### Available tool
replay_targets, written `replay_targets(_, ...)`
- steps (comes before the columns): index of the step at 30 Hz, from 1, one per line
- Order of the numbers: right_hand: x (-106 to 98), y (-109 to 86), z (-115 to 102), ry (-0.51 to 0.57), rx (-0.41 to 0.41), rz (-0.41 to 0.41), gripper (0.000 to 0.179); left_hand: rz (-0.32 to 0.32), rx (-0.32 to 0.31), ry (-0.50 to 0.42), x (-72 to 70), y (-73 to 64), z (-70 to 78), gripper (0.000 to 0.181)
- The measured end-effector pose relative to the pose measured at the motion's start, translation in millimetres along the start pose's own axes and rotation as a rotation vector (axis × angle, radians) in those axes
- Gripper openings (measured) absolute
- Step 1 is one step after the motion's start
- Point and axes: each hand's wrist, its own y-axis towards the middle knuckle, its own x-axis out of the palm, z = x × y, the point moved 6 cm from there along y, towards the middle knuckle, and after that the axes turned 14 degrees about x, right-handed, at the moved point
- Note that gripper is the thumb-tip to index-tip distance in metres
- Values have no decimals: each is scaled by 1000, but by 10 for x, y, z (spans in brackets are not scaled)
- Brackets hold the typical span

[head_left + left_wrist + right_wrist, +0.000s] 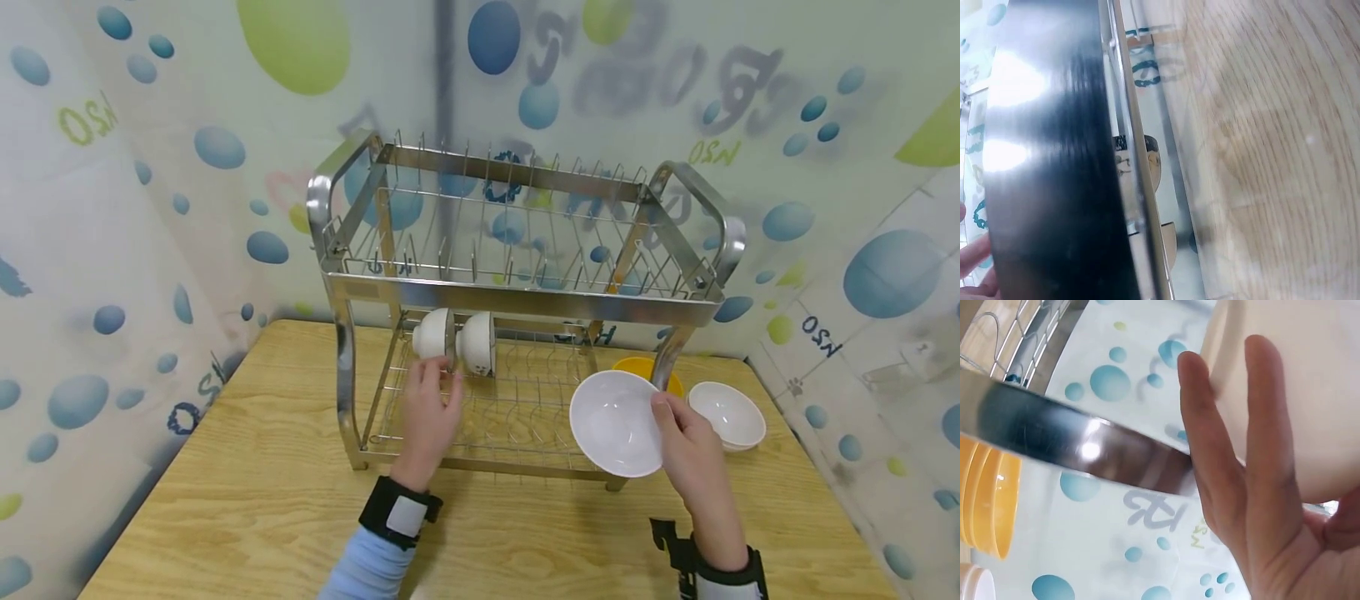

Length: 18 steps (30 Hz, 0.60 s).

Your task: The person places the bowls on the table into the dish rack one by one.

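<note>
Judged by how things lie, the work with the bowls seems partway along: two small bowls, the left one point(432, 335) and the right one point(474, 343), stand on their sides next to each other on the lower tier of the metal rack point(525, 302), while others are outside it. The right hand point(693, 446) pinches a white bowl point(615, 425) by its rim, thumb over the edge and fingers spread along the outside, and holds it up in front of the rack's right end. The left hand point(429, 412) has its fingers loosely parted at the left small bowl; whether they touch it I cannot tell, and they do not appear to grip. Left on the table point(225, 483), beside the rack's right side, are another white bowl point(726, 412) and a nested set of yellow bowls point(991, 503). As for writing, the spotted backdrop point(420, 50) carries the letters N, S and O in several spots, some turned round; its large grey characters are too blurred to read. The right small bowl bears tiny dark marks, illegible here, and no brand can be made out.
</note>
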Motion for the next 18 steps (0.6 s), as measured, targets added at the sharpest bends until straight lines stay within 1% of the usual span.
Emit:
replay_targets(4, 64, 7, -49, -5, -34, -4, 58, -38, -14, -21, 53, -8, 17, 25)
replay_targets(8, 139, 21, -106, -36, -64, -5, 57, -64, -20, -28, 88, -22, 38, 28)
replay_targets(12, 214, 36, -151, -68, -63, 0, 56, -87, -23, -38, 121, -35, 70, 30)
replay_targets(18, 352, 97, -174, -46, -60, -23, 53, -122, -27, -67, 190, -50, 108, 35)
